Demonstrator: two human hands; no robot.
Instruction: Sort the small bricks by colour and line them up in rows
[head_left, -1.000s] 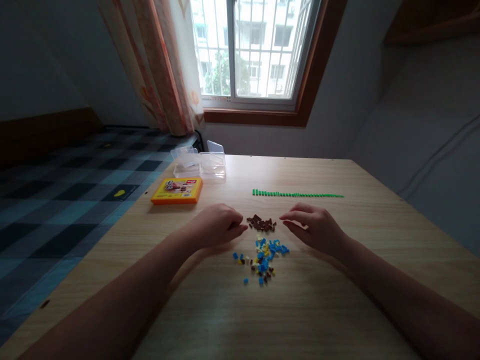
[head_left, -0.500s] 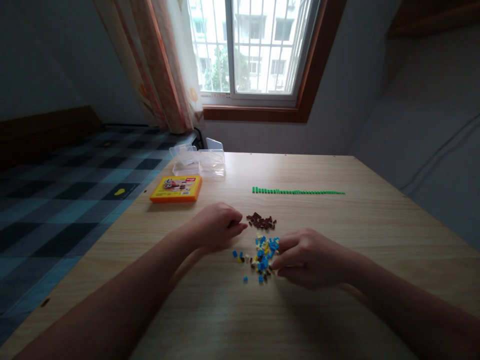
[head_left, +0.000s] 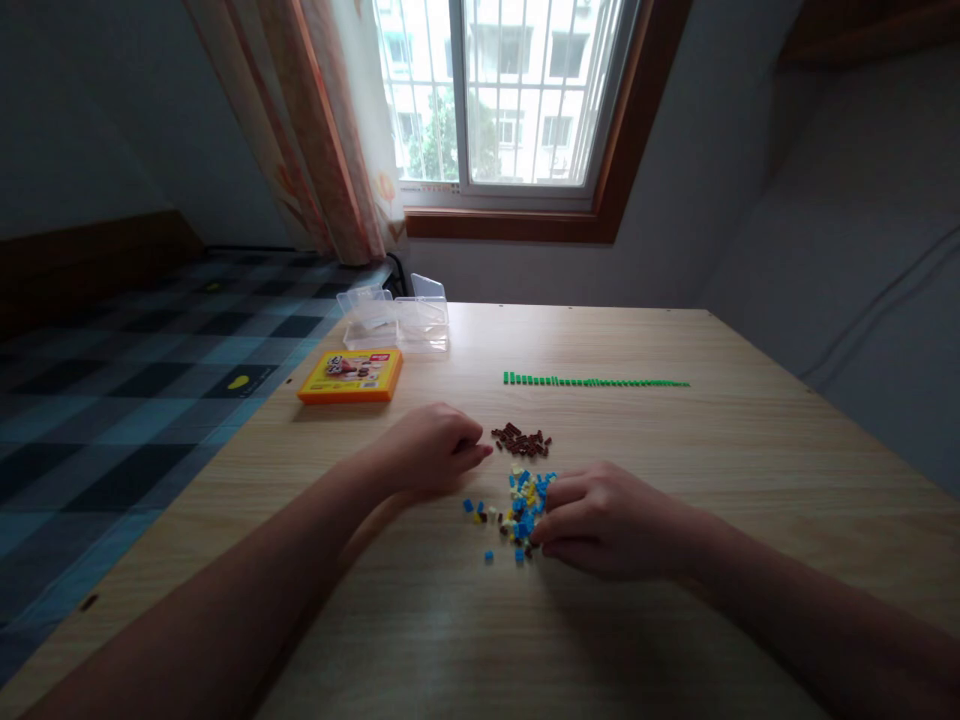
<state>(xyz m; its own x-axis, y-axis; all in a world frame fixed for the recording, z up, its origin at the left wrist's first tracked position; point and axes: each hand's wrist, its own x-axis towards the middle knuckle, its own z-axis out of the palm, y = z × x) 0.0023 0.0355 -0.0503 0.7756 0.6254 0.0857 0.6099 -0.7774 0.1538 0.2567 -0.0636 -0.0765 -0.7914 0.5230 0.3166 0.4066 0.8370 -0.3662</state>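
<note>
This is looking like a home bedroom: a bed point(head_left: 150, 370) in a checked cover is lying left of the wooden surface point(head_left: 675, 480), while a patterned curtain point(head_left: 315, 130) and a barred window point(head_left: 510, 90), facing apartment blocks, are standing beyond the surface.

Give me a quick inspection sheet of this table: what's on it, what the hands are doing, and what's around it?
surface: pale wood-grain table.
job's things: mixed pile of small blue, yellow and brown bricks; brown pile just behind it; green row farther back.
clutter: orange box and clear plastic box near the far left edge.
hands: left hand curled shut beside the brown pile; right hand curled at the mixed pile's edge, grip unclear.
cables: nothing seen.
surroundings: window, curtain, checked bedcover to the left.
</note>
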